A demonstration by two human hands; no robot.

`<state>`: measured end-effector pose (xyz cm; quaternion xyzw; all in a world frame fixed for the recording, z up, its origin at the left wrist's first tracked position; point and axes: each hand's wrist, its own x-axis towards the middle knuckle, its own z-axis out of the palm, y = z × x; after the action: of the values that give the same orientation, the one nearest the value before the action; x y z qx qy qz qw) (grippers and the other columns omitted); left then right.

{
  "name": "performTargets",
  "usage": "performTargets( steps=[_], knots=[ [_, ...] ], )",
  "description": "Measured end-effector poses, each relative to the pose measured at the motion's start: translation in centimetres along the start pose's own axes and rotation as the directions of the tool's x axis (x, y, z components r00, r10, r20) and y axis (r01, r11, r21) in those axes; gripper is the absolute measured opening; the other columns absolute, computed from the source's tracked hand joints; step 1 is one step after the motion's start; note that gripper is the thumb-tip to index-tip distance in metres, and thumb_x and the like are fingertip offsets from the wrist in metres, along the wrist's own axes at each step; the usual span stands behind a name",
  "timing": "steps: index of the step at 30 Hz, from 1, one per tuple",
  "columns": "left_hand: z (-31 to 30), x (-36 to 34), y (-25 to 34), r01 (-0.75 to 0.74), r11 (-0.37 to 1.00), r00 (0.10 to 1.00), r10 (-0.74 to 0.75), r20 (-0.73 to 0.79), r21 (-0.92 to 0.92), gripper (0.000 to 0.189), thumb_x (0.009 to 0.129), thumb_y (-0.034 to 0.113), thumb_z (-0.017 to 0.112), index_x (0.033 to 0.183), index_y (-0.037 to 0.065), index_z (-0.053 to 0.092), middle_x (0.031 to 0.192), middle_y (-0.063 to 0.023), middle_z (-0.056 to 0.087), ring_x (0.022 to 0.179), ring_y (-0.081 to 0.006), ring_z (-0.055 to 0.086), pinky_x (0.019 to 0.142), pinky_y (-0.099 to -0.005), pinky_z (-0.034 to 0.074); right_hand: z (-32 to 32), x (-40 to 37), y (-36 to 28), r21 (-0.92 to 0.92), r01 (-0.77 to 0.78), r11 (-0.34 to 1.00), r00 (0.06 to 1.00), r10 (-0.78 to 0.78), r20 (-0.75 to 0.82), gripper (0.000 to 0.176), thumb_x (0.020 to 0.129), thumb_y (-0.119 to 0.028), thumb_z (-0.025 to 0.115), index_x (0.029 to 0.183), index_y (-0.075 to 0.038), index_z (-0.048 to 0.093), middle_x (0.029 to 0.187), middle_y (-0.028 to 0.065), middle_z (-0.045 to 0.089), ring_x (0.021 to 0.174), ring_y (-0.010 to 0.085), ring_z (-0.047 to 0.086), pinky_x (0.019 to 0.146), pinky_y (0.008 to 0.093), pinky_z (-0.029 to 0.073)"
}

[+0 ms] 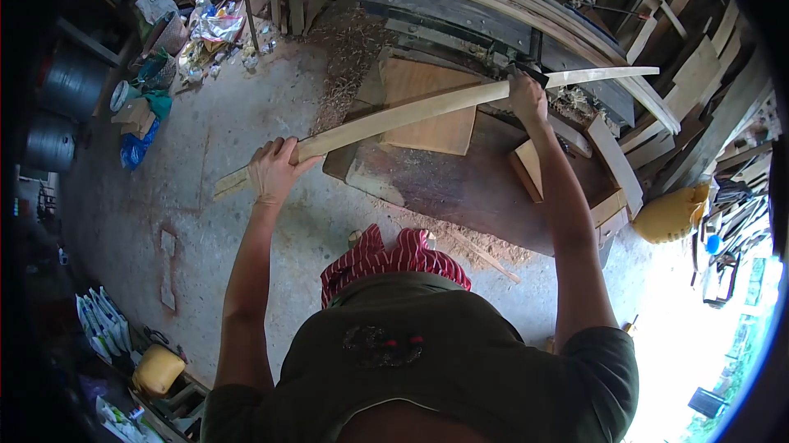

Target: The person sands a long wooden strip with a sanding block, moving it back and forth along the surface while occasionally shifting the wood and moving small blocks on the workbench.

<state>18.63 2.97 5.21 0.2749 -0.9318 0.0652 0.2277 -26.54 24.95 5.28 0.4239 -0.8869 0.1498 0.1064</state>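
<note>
A long, pale wooden plank [403, 113] stretches across in front of me, sloping up toward the right. My left hand [275, 170] is closed over it near its left end, the thumb along the lower edge. Farther along, my right hand [528, 99] is closed at the plank, fingers over its upper edge. A small black flat-edged object [532, 75] shows right at those fingers and covers part of the plank; I cannot tell what it is.
Below the plank is a dark wooden surface [444, 173] with a square board [431, 106]. Behind it stands a long machine bed [452, 11] with long boards over it. Wood shavings [341, 65] litter the floor. A yellow jerrycan [670, 214] stands right, stacked timber [699, 89] beyond.
</note>
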Motion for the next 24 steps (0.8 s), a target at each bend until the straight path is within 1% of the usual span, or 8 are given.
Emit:
performTargets(
  steps=[4,5,11,14,16,19,20,24],
  knots=[
    [0.3,-0.2,0.0,-0.002,1.000,1.000,0.002,-0.025,0.020,0.050,0.069,0.053,0.079,0.091,0.011,0.061,0.076,-0.0041,0.059,0.068,-0.0265,0.060,0.060,-0.0395,0.049,3.6,-4.2,-7.8,-0.649,0.224,0.727,0.951,-0.310,-0.019,0.025,0.080,-0.012,0.057,0.104,-0.005,0.060,0.095,0.0068,0.062,0.085,0.0191,0.062,0.066,0.0278,0.051],
    [0.2,-0.1,0.1,-0.010,1.000,0.999,0.010,-0.031,0.016,0.050,0.069,0.053,0.079,0.091,0.011,0.061,0.076,-0.0041,0.059,0.068,-0.0265,0.060,0.060,-0.0395,0.049,4.6,-5.5,-9.9,-0.609,0.343,0.715,0.815,-0.549,-0.186,0.027,0.079,-0.010,0.058,0.106,-0.005,0.059,0.096,0.0066,0.061,0.086,0.0191,0.061,0.067,0.0293,0.052],
    [-1.4,0.7,0.7,0.088,0.993,0.986,-0.075,0.149,-0.083,0.045,0.076,0.053,0.074,0.086,0.012,0.059,0.073,-0.0067,0.065,0.065,-0.0298,0.065,0.059,-0.0409,0.051,2.2,-6.8,-11.8,0.302,0.438,0.847,0.896,-0.437,-0.076,0.039,0.096,-0.014,0.048,0.134,-0.006,0.048,0.066,0.0098,0.057,0.049,0.0221,0.061,0.040,0.0352,0.048],
    [-3.5,1.4,1.7,0.194,0.963,0.893,-0.094,0.440,-0.188,0.037,0.079,0.045,0.075,0.088,0.012,0.060,0.077,-0.0093,0.069,0.072,-0.0320,0.068,0.063,-0.0424,0.052,-1.0,-5.4,-7.5,0.409,-0.097,0.907,0.991,0.052,0.120,0.030,0.098,-0.017,0.046,0.124,-0.009,0.057,0.089,0.0214,0.069,0.077,0.0393,0.068,0.063,0.0447,0.056],
    [-3.5,1.1,1.3,0.262,0.925,0.805,-0.053,0.591,-0.274,0.030,0.081,0.037,0.075,0.095,0.013,0.064,0.082,-0.0133,0.070,0.079,-0.0317,0.070,0.066,-0.0429,0.053,-0.4,-4.5,-4.1,0.414,0.203,0.887,0.943,-0.064,-0.326,0.029,0.091,-0.008,0.051,0.116,0.000,0.062,0.115,0.0236,0.064,0.110,0.0389,0.061,0.094,0.0445,0.050],
    [-1.6,0.7,-1.0,0.333,0.811,0.751,0.080,0.655,-0.481,0.029,0.083,0.031,0.073,0.104,0.013,0.066,0.079,-0.0115,0.070,0.074,-0.0283,0.070,0.065,-0.0404,0.053,-0.3,-5.5,-3.2,0.107,0.183,0.977,0.965,-0.158,-0.210,0.036,0.091,-0.005,0.050,0.125,0.006,0.059,0.133,0.0200,0.057,0.131,0.0312,0.048,0.111,0.0408,0.036],
    [-1.3,0.9,-1.5,0.329,0.813,0.752,0.081,0.654,-0.480,0.029,0.083,0.031,0.073,0.104,0.013,0.066,0.079,-0.0115,0.070,0.074,-0.0283,0.070,0.065,-0.0404,0.053,4.2,-6.0,-3.1,0.651,0.134,0.747,0.973,0.026,-0.230,0.044,0.089,-0.005,0.051,0.133,0.003,0.052,0.139,0.0177,0.052,0.132,0.0311,0.046,0.113,0.0404,0.034],
    [-3.6,3.5,-1.2,0.603,0.666,0.490,0.126,0.862,-0.440,0.030,0.086,0.025,0.071,0.108,0.006,0.067,0.074,-0.0024,0.065,0.066,-0.0153,0.061,0.062,-0.0317,0.048,1.6,-10.5,-14.9,0.236,0.423,0.875,0.904,-0.393,-0.166,0.050,0.087,-0.001,0.052,0.137,-0.003,0.048,0.146,0.0144,0.046,0.137,0.0274,0.043,0.115,0.0387,0.033]
  ],
)
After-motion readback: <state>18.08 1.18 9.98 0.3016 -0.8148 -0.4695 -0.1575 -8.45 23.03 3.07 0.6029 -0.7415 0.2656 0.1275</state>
